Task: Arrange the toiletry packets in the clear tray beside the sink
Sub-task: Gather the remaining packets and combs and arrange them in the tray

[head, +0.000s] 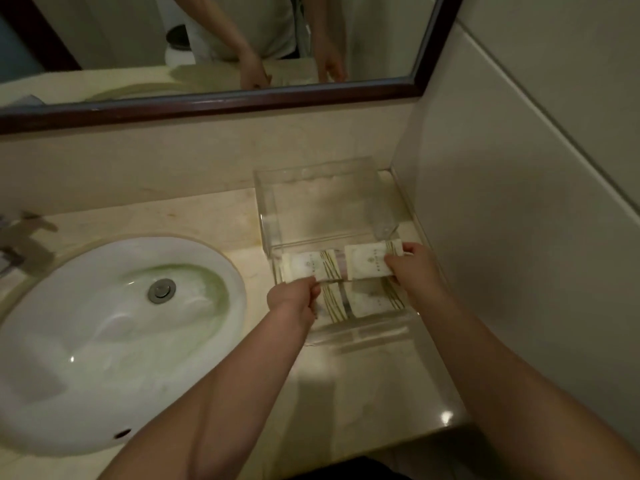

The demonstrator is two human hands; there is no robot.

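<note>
At the tray's near half, we hold two toiletry packets (341, 266) end to end, squaring a second row against the packets (363, 301) already lying flat behind them at 6 o'clock. Left hand (294, 299) pinches the left packet's near edge; right hand (414, 265) is clamped on the right packet's end, so both stay aligned. Clear tray (311, 188) sits on the counter (214, 216), sink (114, 341) at its 9 o'clock, wall (519, 237) at 3. Far half looks unfilled.

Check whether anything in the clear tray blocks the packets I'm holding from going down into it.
Nothing visible does. The left hand and right hand hold packets over the clear tray; other packets lie flat underneath, and the far half looks bare.
</note>
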